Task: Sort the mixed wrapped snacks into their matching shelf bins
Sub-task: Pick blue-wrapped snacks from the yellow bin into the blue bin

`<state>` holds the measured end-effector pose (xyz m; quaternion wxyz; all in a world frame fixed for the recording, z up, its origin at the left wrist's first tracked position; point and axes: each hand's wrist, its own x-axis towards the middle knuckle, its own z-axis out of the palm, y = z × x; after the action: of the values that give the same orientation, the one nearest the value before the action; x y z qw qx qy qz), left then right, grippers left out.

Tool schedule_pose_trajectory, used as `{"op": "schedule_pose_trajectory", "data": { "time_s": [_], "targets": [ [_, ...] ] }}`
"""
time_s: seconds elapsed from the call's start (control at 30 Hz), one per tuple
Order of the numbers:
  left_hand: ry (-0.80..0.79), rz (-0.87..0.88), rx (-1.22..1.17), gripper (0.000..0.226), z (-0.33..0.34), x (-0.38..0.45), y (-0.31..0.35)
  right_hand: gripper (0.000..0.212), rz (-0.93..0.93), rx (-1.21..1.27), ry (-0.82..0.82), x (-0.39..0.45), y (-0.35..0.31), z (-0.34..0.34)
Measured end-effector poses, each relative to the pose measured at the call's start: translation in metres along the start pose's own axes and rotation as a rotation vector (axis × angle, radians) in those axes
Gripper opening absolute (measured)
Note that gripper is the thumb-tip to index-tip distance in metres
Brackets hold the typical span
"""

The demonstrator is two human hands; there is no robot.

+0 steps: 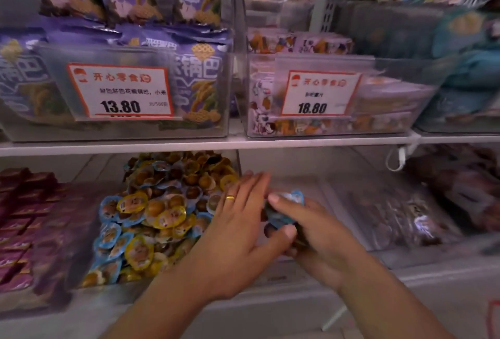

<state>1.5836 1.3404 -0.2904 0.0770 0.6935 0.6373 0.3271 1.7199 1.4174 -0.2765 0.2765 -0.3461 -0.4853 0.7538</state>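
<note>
Your right hand (311, 233) grips a crinkly blue-wrapped snack (286, 207) beside the lower-shelf bin (108, 282) heaped with glossy round blue and yellow snack cups (162, 203) — your left hand (238, 227), ringed, lies flat with fingers straight, touching it.

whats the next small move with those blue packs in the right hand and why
Probably carry them left to the heap of blue and yellow round packs. The right hand grips a few blue-wrapped snacks that look like that heap, and the left hand, fingers straight, is between them.
</note>
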Motion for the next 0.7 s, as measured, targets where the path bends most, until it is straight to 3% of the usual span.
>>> {"op": "schedule_pose_trajectory", "data": {
  "time_s": [0.1,0.2,0.3,0.43,0.57,0.63,0.7],
  "targets": [
    [0.158,-0.072,-0.166,0.061,-0.012,0.000,-0.020,0.020,-0.081,-0.204,0.184,0.023,-0.002,-0.029],
    [0.298,-0.127,0.006,0.026,-0.024,-0.009,-0.054,0.009,-0.020,-0.272,0.191,0.044,0.002,-0.048],
    [0.205,-0.190,0.177,0.025,-0.027,-0.030,-0.082,0.015,0.017,-0.334,0.234,0.061,0.005,-0.054],
    [0.057,-0.155,0.374,0.041,-0.035,-0.047,-0.100,0.014,-0.338,-0.704,0.366,0.065,0.004,-0.042],
    [0.043,-0.199,0.365,0.046,-0.051,-0.049,-0.103,0.016,-0.680,-0.801,0.177,0.050,0.004,0.000],
    [0.016,-0.221,0.365,0.043,-0.054,-0.052,-0.103,0.028,-0.798,-1.035,0.030,0.046,0.010,0.020],
    [-0.004,-0.238,0.379,0.037,-0.056,-0.053,-0.102,0.041,-0.791,-1.313,-0.087,0.045,0.017,0.041]
  ]
}}
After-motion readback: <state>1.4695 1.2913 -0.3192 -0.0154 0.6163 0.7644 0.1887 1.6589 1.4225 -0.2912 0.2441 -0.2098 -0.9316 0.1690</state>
